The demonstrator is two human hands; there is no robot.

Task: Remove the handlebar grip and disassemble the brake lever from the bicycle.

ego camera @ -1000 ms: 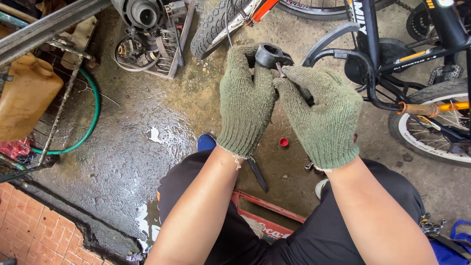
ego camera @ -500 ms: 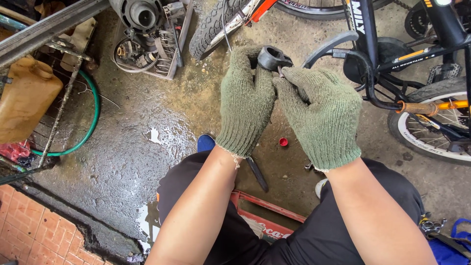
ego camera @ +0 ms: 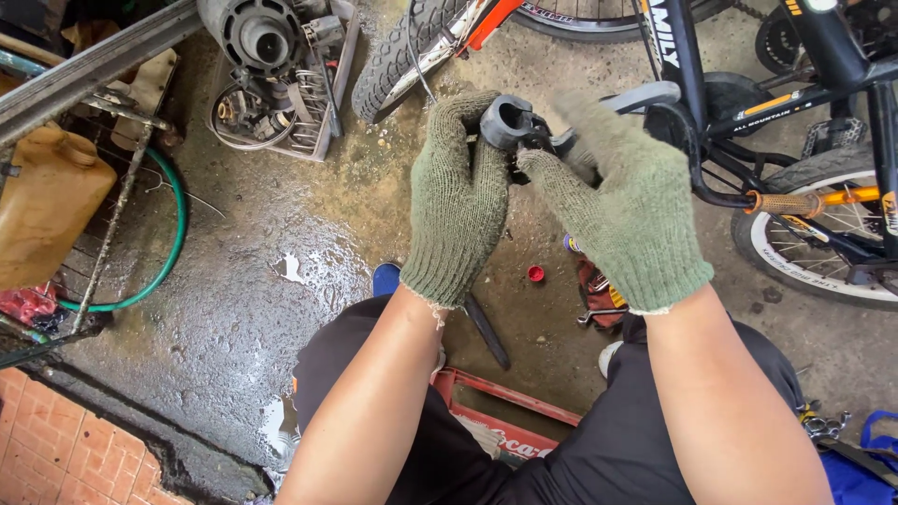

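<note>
While I sit low over the wet concrete floor [ego camera: 234,309], both my hands are up in front of me on one small black tubular part with a round open end [ego camera: 506,122]. My left hand in its green knitted glove [ego camera: 456,201] is curled shut around the part from the left, fingers wrapped over its top. My right hand in the matching green glove [ego camera: 625,201] is closed too, fingertips pinching at something thin and metallic on the part's right side; what exactly it grips I cannot tell, since the glove hides it. As I judge it, the work on this part is midway: it is off the ground and held, not yet set down or fitted anywhere. Below my hands lie a small red cap [ego camera: 535,273] and a dark flat bar [ego camera: 486,329], untouched. A black bicycle frame [ego camera: 692,84] stands just beyond.
</note>
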